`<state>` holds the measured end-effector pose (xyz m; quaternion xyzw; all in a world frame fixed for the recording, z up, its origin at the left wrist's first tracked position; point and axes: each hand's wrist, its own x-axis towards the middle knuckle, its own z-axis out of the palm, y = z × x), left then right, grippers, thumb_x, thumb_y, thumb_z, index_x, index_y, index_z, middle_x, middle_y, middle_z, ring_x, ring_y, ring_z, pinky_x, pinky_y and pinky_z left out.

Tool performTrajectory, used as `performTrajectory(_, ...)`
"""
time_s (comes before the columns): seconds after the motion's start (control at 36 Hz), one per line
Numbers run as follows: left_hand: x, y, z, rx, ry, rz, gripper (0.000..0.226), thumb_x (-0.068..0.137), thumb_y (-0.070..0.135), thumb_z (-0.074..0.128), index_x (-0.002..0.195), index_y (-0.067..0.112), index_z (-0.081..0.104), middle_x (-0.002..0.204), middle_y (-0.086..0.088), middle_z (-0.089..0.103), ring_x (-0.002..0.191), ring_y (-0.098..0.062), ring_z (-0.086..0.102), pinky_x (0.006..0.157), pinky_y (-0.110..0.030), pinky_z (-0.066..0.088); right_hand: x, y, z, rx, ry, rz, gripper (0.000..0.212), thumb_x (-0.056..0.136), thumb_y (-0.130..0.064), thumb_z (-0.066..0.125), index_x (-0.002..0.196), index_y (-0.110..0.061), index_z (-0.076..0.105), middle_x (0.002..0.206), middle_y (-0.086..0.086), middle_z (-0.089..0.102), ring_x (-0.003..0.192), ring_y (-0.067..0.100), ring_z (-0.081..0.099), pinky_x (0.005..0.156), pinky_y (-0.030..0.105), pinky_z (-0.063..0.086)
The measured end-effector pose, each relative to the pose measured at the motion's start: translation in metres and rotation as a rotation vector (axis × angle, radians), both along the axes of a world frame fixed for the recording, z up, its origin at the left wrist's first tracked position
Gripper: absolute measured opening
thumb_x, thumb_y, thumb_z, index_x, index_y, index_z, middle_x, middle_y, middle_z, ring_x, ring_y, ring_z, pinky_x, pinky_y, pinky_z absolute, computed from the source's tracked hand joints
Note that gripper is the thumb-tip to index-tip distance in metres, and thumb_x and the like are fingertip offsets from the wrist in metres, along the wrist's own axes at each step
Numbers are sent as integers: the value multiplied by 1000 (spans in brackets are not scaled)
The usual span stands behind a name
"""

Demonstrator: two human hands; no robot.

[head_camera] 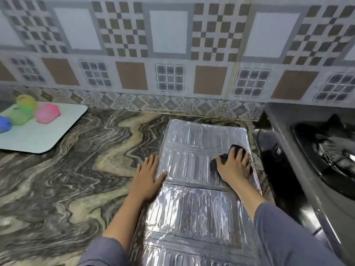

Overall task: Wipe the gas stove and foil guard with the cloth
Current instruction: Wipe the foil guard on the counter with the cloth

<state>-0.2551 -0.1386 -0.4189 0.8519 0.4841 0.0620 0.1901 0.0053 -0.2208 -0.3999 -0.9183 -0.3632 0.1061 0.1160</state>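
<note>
right hand [235, 167] pressing flat, fingers spread, on a black cloth [219, 162] near the foil sheet's [192, 208] right edge; left hand [148, 174] lying flat, fingers straight, holding down its left edge on the counter [67, 179]

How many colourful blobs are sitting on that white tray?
4: yellow one at the tray's back, green one before it, pink one rightmost, blue one cut off at the picture's left edge. More may hide past it.

My left sleeve [103, 252] and right sleeve [284, 233] are plain slate-grey cloth, loose and softly creased, ending partway up the forearms, so my left hand [148, 175] and right hand [233, 167] are bare.
</note>
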Motion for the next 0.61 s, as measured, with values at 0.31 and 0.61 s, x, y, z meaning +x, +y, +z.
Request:
performTrajectory(0.31, 1, -1, -14, 101, -15, 31, 66, 93, 59, 19, 149, 29, 1, 156, 11, -9, 144, -7, -11, 119, -32, -8, 43, 59, -10, 79, -64, -88, 82, 88, -52, 41, 146, -4, 11, 157, 16, 8, 145, 32, 2, 118, 44, 1)
performTrajectory(0.61, 0, -1, -13, 95, -3, 26, 65, 93, 58, 15, 147, 31, -7, 155, 12, -15, 144, -6, -16, 120, -33, -6, 14, 126, -17, 146, -65, 23, 72, 90, -47, 38, 145, -3, 20, 156, 13, 16, 144, 29, 11, 118, 42, 6)
